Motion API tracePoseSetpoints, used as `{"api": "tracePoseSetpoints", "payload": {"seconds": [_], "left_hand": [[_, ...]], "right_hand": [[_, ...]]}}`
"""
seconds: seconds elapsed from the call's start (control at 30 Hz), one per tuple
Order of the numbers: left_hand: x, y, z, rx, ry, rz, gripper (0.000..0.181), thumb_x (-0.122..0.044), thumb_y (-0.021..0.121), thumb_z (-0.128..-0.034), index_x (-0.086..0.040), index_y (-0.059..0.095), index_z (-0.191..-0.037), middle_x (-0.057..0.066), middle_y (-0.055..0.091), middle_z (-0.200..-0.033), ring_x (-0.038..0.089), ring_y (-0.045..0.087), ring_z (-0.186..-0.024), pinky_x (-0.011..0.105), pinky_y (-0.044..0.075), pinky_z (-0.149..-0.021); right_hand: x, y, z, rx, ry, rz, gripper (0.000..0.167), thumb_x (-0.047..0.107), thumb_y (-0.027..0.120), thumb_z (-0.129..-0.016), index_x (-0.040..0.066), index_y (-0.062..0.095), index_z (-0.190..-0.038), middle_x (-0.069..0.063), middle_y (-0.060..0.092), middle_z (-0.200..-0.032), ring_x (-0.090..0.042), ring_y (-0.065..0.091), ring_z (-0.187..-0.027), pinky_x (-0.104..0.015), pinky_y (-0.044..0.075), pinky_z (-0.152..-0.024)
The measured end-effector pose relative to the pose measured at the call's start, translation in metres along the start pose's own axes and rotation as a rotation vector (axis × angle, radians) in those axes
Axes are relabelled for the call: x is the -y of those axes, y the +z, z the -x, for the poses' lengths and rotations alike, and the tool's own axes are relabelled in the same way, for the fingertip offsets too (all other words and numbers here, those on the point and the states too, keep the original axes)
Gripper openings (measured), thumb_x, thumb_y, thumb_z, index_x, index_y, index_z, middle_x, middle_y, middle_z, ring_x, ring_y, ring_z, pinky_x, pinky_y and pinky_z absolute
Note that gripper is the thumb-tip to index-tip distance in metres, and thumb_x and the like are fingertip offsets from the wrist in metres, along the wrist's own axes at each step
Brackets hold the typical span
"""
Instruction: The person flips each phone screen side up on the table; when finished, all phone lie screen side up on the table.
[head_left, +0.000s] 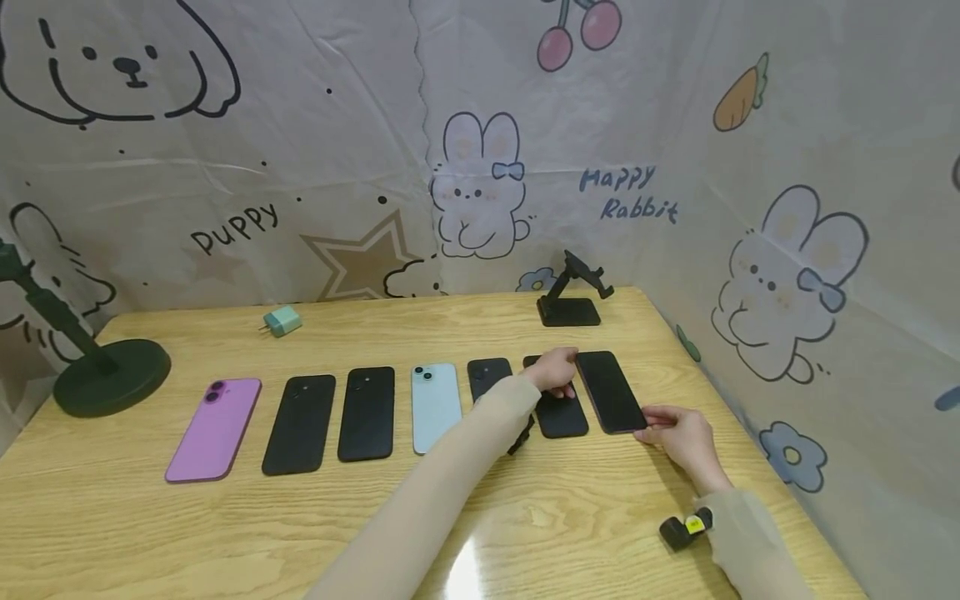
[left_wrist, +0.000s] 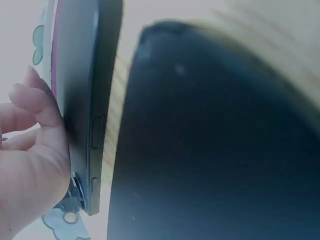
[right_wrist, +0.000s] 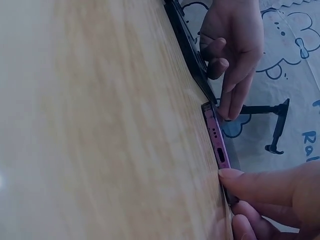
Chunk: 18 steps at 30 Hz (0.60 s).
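Near the left edge of your tabletop [head_left: 225, 542] stands a green base [head_left: 112, 379], then a pink phone [head_left: 213, 429], a pale charger [head_left: 282, 321] towards the back edge, two black phones [head_left: 298, 425], a pale blue phone [head_left: 437, 408] and a dark phone [head_left: 489, 373]. Your left hand [head_left: 553, 372] reaches over a black neighbour [head_left: 562, 418], its grip loose, straight fingers touching the far left corner of the rightmost phone [head_left: 611, 392] (pink-sided, dark face up), which lies nearest the right edge. A holder [head_left: 570, 312] stands near the back right corner. Your right hand [head_left: 684, 437] has its grip closed, pinching that phone's near right corner.
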<state>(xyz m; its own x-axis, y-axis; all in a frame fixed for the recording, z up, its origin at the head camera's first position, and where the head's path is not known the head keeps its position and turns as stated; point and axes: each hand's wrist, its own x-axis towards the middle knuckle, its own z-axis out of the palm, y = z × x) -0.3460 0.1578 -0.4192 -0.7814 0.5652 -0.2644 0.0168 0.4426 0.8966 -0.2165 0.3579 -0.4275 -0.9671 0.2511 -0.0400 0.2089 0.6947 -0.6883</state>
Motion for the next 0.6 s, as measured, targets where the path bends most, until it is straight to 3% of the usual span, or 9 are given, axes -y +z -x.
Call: {"api": "tracePoseSetpoints", "payload": {"seconds": [0.1,0.17,0.37,0.47,0.6], "left_hand": [[0.0020,-0.0009,-0.0026,0.016,-0.031,0.173,0.054,-0.001,0.033,-0.1002,-0.005,0.021,-0.152,0.011,0.031,-0.155,0.013,0.056,-0.058,0.020,0.044,-0.049],[0.0029,-0.0017,-0.0039,0.014,-0.039,0.239,0.054,-0.001,0.036,-0.1000,-0.005,0.022,-0.152,0.011,0.030,-0.155,0.020,0.063,-0.067,0.020,0.046,-0.050],[0.0058,-0.0020,-0.0054,-0.001,-0.028,0.261,0.056,-0.004,0.046,-0.0994,-0.004,0.025,-0.151,0.015,0.035,-0.152,0.035,0.066,-0.097,0.020,0.049,-0.051],[0.0073,-0.0028,-0.0054,-0.008,-0.011,0.249,0.057,-0.003,0.049,-0.0982,-0.003,0.026,-0.150,0.018,0.037,-0.151,0.035,0.067,-0.092,0.019,0.049,-0.050],[0.0072,-0.0053,-0.0043,-0.027,0.011,0.239,0.059,-0.003,0.052,-0.0968,-0.002,0.027,-0.150,0.019,0.042,-0.147,0.022,0.066,-0.069,0.019,0.048,-0.049]], "right_hand": [[0.0006,-0.0013,-0.0002,0.006,0.017,0.013,0.050,0.013,0.082,-0.073,-0.007,0.065,-0.115,-0.019,0.071,-0.100,-0.007,0.062,-0.076,-0.025,0.044,-0.072],[0.0004,-0.0019,-0.0008,0.008,0.028,0.022,0.050,0.015,0.082,-0.073,-0.007,0.065,-0.115,-0.019,0.071,-0.099,-0.007,0.060,-0.075,-0.027,0.043,-0.073],[-0.0005,-0.0026,-0.0013,0.020,0.047,0.022,0.050,0.017,0.082,-0.073,-0.006,0.065,-0.113,-0.020,0.070,-0.101,-0.020,0.063,-0.083,-0.029,0.043,-0.074],[0.0003,-0.0022,-0.0007,0.025,0.055,0.016,0.049,0.018,0.082,-0.073,-0.006,0.065,-0.113,-0.021,0.069,-0.102,-0.027,0.063,-0.089,-0.031,0.043,-0.074],[0.0017,-0.0021,0.0003,0.026,0.064,0.014,0.051,0.021,0.082,-0.074,-0.006,0.064,-0.114,-0.022,0.068,-0.103,-0.030,0.062,-0.092,-0.030,0.043,-0.074]]}}
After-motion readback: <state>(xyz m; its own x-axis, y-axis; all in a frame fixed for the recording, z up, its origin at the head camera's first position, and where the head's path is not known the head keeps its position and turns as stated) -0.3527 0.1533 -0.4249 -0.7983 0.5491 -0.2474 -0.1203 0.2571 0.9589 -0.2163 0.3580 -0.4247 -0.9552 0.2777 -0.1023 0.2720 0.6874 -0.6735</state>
